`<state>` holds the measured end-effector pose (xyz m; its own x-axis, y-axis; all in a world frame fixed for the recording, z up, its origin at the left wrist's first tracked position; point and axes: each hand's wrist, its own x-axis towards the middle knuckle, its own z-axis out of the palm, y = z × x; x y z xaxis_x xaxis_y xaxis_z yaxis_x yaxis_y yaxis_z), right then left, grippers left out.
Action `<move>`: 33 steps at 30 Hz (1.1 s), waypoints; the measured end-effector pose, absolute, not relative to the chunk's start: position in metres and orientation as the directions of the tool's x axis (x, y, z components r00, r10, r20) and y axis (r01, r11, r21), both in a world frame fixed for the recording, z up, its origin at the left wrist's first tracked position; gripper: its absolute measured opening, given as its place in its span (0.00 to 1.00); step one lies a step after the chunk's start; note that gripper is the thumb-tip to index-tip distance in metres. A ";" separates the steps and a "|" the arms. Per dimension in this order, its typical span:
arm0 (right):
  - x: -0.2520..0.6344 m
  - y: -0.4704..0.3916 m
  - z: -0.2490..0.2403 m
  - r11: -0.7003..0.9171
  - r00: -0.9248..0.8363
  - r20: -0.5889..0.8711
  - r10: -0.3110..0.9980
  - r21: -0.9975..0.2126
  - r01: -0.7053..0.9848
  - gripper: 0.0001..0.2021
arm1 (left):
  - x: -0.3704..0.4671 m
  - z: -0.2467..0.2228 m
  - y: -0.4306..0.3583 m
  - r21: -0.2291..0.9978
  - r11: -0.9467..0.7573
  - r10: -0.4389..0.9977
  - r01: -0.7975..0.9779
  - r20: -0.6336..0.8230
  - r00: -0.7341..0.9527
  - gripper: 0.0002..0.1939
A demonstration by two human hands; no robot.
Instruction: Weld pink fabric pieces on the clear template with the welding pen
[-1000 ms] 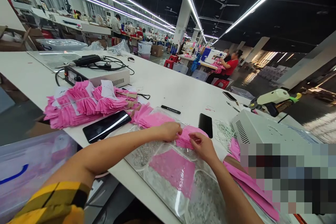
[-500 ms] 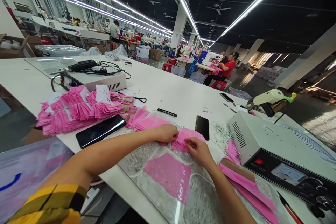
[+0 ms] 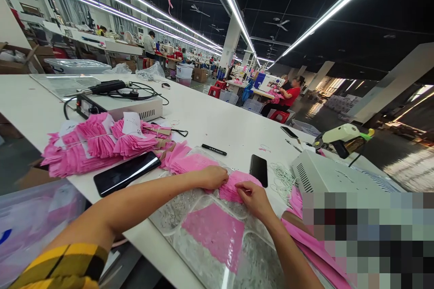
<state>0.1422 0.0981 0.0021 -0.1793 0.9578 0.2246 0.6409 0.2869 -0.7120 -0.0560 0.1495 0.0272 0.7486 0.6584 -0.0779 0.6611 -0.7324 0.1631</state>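
Because the pink stack [image 3: 230,193] looked like many thin layers, the two hands were perhaps set around it to keep it neat. It lay near the far part of the clear sheet [image 3: 169,212], past a flat pink piece [image 3: 217,230]. The left hand [image 3: 215,177] had bent fingers by its left side, and the right hand [image 3: 254,196] had curled fingers touching its right side. I could not tell if either hand gripped it.
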 end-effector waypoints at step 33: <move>0.159 0.121 0.005 0.004 0.114 0.017 0.993 -0.994 0.111 0.14 | -0.025 0.051 0.116 0.206 -0.590 0.804 0.781 0.062 0.591 0.15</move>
<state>0.1594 0.1213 0.0046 0.1139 0.9934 0.0166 0.1110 0.0039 -0.9938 -0.0251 0.1162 0.0505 0.5911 0.8043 0.0616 0.7809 -0.5897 0.2061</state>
